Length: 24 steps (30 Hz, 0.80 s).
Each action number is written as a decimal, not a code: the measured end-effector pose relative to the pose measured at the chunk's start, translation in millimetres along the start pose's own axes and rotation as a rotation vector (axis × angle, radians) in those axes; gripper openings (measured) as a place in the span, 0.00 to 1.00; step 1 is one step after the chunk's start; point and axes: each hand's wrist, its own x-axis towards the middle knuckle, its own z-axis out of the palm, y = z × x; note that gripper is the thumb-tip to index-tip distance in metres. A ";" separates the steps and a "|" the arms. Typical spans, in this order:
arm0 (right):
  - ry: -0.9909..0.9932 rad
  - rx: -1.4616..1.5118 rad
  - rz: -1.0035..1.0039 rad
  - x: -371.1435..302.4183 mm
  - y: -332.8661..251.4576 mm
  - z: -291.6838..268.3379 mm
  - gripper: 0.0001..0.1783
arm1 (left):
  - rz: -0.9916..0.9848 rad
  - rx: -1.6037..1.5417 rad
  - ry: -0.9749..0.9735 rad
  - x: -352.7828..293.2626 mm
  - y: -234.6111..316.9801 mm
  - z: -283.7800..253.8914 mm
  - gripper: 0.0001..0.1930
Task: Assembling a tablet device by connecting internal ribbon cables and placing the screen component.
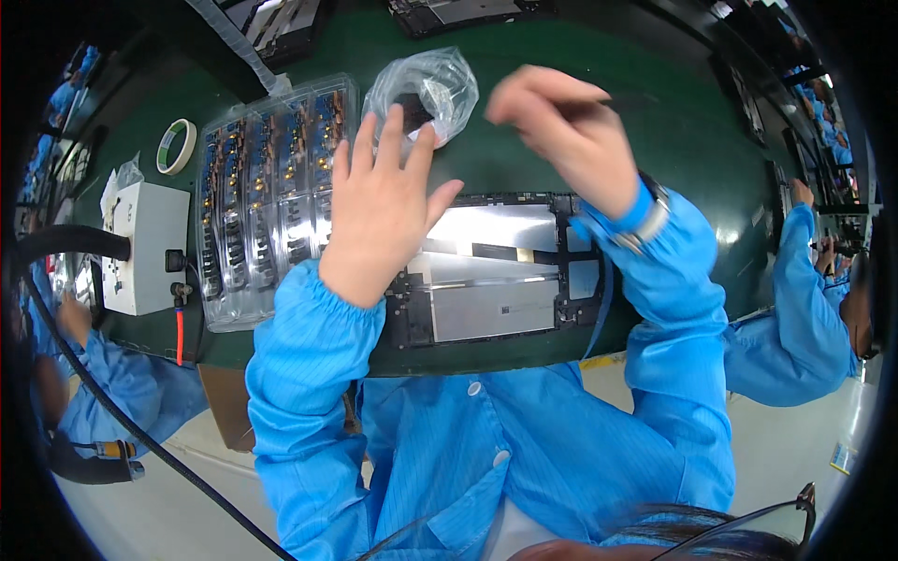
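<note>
My left hand [379, 210] is flat with its fingers spread, over the left end of an opened tablet-like device [491, 309] and the edge of a clear tray. Its fingertips reach the near rim of a clear plastic bag [451, 89] with small dark parts inside. My right hand [575, 136] is raised beyond the device's right end, blurred by motion, its fingers curled together. A thin dark thing sticks out beside those fingers, too smeared to name. The device has silver metal plates, a dark frame and a blue strap [605, 304] at its right end.
The clear compartment tray [213, 178] of small circuit boards lies on the left. Beyond it are a tape roll [163, 150] and a white box [145, 248] with a thick black hose. More opened devices [458, 11] lie at the far edge. Co-workers [790, 309] sit at both sides.
</note>
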 end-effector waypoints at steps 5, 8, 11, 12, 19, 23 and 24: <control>-0.165 0.033 -0.028 42.4 61.7 31.7 0.12 | 0.000 -0.110 -0.080 -5.0 -1.6 9.6 0.21; -0.113 -0.035 -0.108 44.3 83.2 35.5 0.12 | -0.027 -0.137 -0.147 -9.0 -2.6 6.1 0.20; -0.056 0.009 -0.053 44.1 93.3 37.5 0.12 | -0.056 -0.188 -0.200 -11.6 -2.4 7.0 0.20; -0.043 0.084 0.050 42.3 94.7 39.4 0.11 | -0.060 -0.190 -0.208 -12.4 -1.9 7.0 0.20; -0.080 0.034 0.055 39.7 91.1 37.8 0.11 | -0.119 -0.244 -0.201 -11.8 -0.2 10.2 0.19; -0.088 0.028 0.084 39.6 91.4 35.7 0.11 | -0.120 -0.252 -0.204 -12.0 -1.0 10.1 0.19; -0.094 0.021 0.084 39.6 91.8 35.5 0.11 | -0.113 -0.245 -0.203 -11.8 -1.2 9.9 0.20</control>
